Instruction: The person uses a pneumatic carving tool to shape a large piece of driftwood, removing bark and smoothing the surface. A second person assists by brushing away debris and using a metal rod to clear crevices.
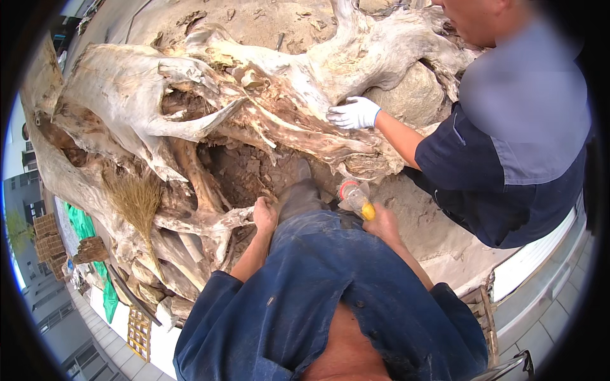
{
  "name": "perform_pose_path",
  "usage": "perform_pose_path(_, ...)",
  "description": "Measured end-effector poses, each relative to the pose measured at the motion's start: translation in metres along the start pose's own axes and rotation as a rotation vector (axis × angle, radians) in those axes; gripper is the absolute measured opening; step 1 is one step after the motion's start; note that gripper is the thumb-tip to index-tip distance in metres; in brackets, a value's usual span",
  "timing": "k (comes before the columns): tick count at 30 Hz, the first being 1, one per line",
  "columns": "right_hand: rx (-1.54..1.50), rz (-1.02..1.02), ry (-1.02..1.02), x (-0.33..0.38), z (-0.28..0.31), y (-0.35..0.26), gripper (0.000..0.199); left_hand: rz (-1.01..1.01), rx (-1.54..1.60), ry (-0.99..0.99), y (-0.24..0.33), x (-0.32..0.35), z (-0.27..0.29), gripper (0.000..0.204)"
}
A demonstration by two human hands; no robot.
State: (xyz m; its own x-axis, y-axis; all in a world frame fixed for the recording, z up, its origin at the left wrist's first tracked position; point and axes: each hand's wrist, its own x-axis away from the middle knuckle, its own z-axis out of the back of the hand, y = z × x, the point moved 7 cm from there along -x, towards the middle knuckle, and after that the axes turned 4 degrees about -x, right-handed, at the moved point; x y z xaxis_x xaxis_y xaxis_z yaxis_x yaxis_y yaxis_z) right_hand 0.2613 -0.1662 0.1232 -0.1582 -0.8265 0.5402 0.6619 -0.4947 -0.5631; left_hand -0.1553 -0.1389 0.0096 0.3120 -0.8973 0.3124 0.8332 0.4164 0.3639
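Observation:
My right hand (383,225) is closed around the yellow grip of what looks like an angle grinder (357,197). Its grey head and red round edge point away from me, just below the lower edge of a large pale driftwood stump (121,82). Close to my left knee, my left hand (265,214) is curled closed beside the tip of a thin root (232,220). What lies inside its fingers, if anything, is hidden. Torn reddish-brown wood shows along the stump's middle above both hands.
A co-worker (521,127) leans in from the right, one white-gloved hand (354,113) resting on the stump. A straw broom (135,200) leans on roots at left. Green sheeting (108,292) and a wooden lattice crate (138,333) lie beyond. A boulder (410,95) sits under the wood.

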Motion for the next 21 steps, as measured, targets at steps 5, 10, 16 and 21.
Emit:
perform_pose_path(5, -0.014, 0.029, 0.008, -0.001, 0.001, 0.009, 0.028, 0.260, 0.472, -0.214, 0.047, 0.000, 0.004, 0.024)
perform_pose_path(10, -0.050, 0.021, -0.032, 0.000, 0.003, 0.006, 0.028, 0.111, 0.245, -0.035, 0.010, -0.014, -0.018, 0.025)
perform_pose_path(16, -0.078, -0.021, -0.031, -0.004, 0.004, 0.008, 0.033, 0.070, 0.351, -0.005, 0.003, -0.003, -0.022, 0.030)
perform_pose_path(21, -0.095, -0.055, -0.061, -0.015, 0.002, -0.005, 0.038, 0.031, 0.306, 0.030, 0.003, -0.004, -0.013, 0.036)
